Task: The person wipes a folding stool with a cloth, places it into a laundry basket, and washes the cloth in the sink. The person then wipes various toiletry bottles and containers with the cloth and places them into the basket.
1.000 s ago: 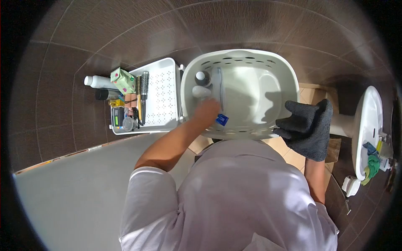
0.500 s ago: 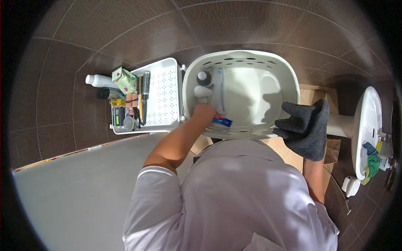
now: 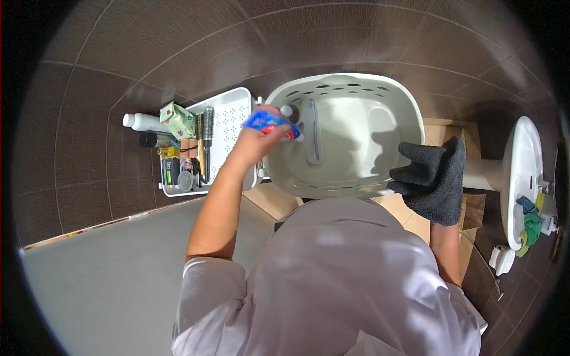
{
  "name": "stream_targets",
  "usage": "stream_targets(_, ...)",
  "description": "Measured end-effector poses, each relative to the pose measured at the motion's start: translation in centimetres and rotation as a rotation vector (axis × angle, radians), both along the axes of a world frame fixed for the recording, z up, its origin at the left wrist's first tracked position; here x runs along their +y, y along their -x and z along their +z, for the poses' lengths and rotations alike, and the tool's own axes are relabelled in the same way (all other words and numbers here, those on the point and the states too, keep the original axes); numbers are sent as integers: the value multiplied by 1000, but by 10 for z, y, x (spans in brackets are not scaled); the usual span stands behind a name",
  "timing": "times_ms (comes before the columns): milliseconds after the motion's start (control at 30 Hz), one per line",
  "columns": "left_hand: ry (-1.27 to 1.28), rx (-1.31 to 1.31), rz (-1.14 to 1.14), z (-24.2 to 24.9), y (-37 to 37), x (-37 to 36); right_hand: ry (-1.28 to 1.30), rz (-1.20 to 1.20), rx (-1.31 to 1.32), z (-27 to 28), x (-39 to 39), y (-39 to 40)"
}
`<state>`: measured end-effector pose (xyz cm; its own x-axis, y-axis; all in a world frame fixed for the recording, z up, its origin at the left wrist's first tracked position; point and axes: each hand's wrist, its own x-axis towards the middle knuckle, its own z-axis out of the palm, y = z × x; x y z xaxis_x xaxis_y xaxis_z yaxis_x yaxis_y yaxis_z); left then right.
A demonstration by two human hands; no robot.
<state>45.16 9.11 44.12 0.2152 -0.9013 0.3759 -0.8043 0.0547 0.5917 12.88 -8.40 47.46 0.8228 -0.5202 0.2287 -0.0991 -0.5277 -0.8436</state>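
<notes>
My left hand (image 3: 261,139) is above the left rim of the white laundry basket (image 3: 415,113), closed around a blue-and-red tube that looks like toothpaste (image 3: 264,121), blurred by motion. Inside the basket, near this hand, are a bottle with a white cap (image 3: 287,111) and a long pale case (image 3: 312,133). My right hand (image 3: 430,181) is at the basket's right side, fully covered by dark grey fuzzy fabric, a glove or a cloth. Finger-like lobes point left over the rim, but the fingers themselves are hidden.
Left of the basket, a white perforated tray (image 3: 228,121) carries hairbrushes (image 3: 207,127), a green floral pack (image 3: 177,120), a white bottle (image 3: 145,122) and small items. A white sink (image 3: 515,178) with cloths (image 3: 530,225) is at the right. Dark tiled walls (image 3: 332,35) enclose the space.
My left hand has risen out of the basket's lower left, bringing the tube up and left over the rim toward the tray. My right hand has hardly moved.
</notes>
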Motion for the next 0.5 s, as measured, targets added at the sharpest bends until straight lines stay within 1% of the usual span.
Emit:
stream_targets(33,-92,313,207,7,-2,1,2,0,-1,4,3,-3)
stream_targets(67,-185,627,414,11,-4,1,-80,-127,-5,10,7,-8)
stream_targets(100,-183,627,414,11,-7,-2,-162,-255,-9,14,10,-10)
stream_targets(133,-145,602,430,8,-14,-8,-161,-255,-10,13,9,-10)
stream_targets(167,-106,576,446,5,-21,-14,-188,-227,54,12,7,-11)
stream_targets(200,-7,551,439,1,-27,-21,-216,-199,118,11,5,-11)
stream_targets(233,-7,552,438,1,-30,-27,-215,-200,118,12,9,-13)
stream_targets(300,113,558,480,0,-36,-39,-484,-307,-101,16,17,-18)
stream_targets(333,101,630,443,0,-36,-43,-519,-294,-89,14,16,-17)
stream_targets(433,51,578,497,-17,-43,-56,-688,-219,-40,7,10,-11)
stream_targets(500,27,570,489,-27,-45,-61,-808,-195,-39,2,8,-6)
